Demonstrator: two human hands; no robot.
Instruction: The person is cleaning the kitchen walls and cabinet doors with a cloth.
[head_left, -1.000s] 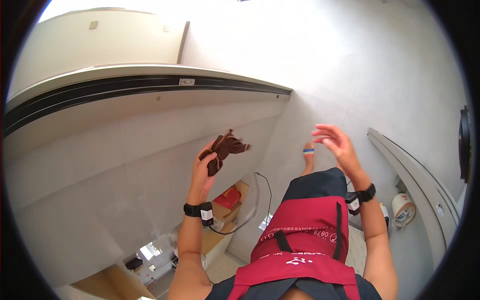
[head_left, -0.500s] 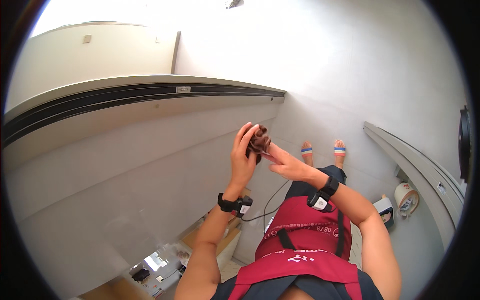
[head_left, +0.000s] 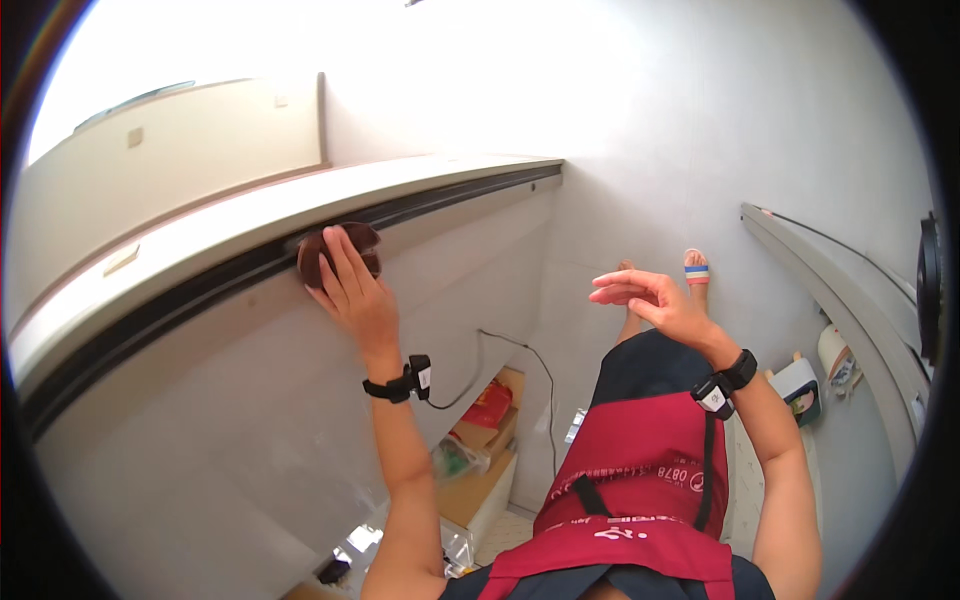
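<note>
Our L hand [head_left: 352, 295] holds the brown cloth [head_left: 312, 264] vs. the blk strip [head_left: 430, 206]; our R hand [head_left: 662, 305] hovers empty, loosely bent, well apart.

Strong whitish light spills in at the floor's [head_left: 800, 150] far left corner, burning that area almost to blank white and paling the low wall [head_left: 215, 140]. The grey panel [head_left: 180, 420] sits dimmer, with glossy glare toward its lower edge. Fisheye distortion bows its dark track [head_left: 170, 325]; the surrounding corners fall to black, with faint rainbow flare upper left.
</note>
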